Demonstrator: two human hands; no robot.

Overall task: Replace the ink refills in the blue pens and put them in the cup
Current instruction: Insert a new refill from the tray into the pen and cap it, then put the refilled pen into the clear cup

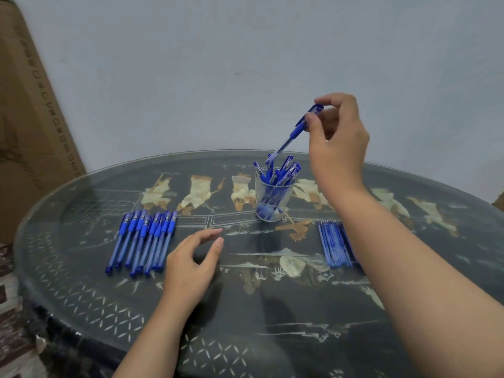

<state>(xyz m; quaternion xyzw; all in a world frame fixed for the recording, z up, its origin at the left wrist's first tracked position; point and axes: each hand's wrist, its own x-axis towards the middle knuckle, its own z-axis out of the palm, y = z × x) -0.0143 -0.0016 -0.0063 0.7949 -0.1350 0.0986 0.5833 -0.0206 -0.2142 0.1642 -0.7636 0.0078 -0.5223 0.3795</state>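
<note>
The right grip (338, 143) pinches a blue plastic pen (297, 130) near its cap, slanting it down toward the clear ribbed cup (260, 195) bristling with pens. The left grip (191, 266) is slack, fingers apart, beside a row of pens (144, 241) on the glossy round bench (245, 309). Slim refills (335, 246) lie to the right.

A: Right hand (338, 140)?
B: Raised high, forearm in from lower right, wrist bent forward. Thumb and forefinger pinch the cap end of a blue pen (294, 133), other fingers curled behind.
A: Left hand (191, 266)?
B: Low, palm down, forearm in from the bottom edge. Fingers loosely curved, thumb spread away from them, holding nothing (can't tell if the heel touches what's under it).
A: Sleeves?
B: Both forearms bare.
</note>
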